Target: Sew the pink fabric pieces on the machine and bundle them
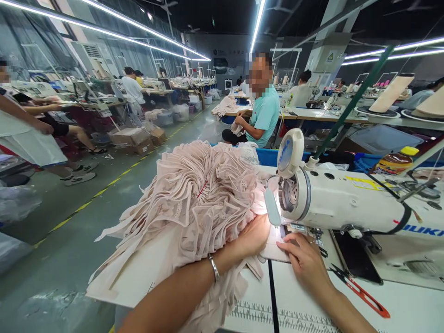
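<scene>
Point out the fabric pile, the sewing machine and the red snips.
Fabric pile (208, 210), head view: on its folds.
Sewing machine (342, 196), head view: on its white arm.
Red snips (365, 292), head view: on the handle.

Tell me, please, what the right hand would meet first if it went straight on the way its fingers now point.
Probably the left hand, which lies just across a small gap from the right hand, though depth is unclear here.

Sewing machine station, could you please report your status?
Left hand at pale fabric pile; right hand beside sewing machine; both grips unclear; red snips beside right forearm.
</scene>
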A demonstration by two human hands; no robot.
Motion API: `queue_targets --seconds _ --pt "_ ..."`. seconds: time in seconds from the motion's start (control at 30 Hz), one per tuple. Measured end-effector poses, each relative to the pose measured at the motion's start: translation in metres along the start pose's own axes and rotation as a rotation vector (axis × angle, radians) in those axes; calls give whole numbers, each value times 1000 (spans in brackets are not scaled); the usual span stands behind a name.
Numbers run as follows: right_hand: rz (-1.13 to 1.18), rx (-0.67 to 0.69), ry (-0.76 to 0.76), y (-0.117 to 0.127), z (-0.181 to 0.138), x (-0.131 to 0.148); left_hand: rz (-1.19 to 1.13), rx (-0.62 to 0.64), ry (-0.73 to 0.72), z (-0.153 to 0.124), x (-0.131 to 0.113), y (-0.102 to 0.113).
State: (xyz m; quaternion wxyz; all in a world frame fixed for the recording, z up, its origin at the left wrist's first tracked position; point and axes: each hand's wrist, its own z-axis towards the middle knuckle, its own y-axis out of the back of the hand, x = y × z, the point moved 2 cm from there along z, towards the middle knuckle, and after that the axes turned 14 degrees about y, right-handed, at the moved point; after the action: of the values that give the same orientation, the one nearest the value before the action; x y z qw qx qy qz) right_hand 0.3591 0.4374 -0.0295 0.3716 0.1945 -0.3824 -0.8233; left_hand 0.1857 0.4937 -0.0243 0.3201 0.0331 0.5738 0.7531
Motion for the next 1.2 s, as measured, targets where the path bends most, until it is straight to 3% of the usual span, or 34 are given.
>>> queue_targets --seconds 0.1,0.2,0.3,0.8,1.2 --pt "15 18 -52 1 0 2 -50 48 8 -13 2 1" --pt "36 41 -87 1 -2 2 -65 97 -145 -30 3 1" --pt "28 55 -91 1 -3 2 -47 67 -237 -41 3 3" --pt "70 42 -24 5 0 3 -28 132 -148 -37 4 7" --pt "-54 161 -29 -7 -6 -5 -44 171 -43 -32 2 8"
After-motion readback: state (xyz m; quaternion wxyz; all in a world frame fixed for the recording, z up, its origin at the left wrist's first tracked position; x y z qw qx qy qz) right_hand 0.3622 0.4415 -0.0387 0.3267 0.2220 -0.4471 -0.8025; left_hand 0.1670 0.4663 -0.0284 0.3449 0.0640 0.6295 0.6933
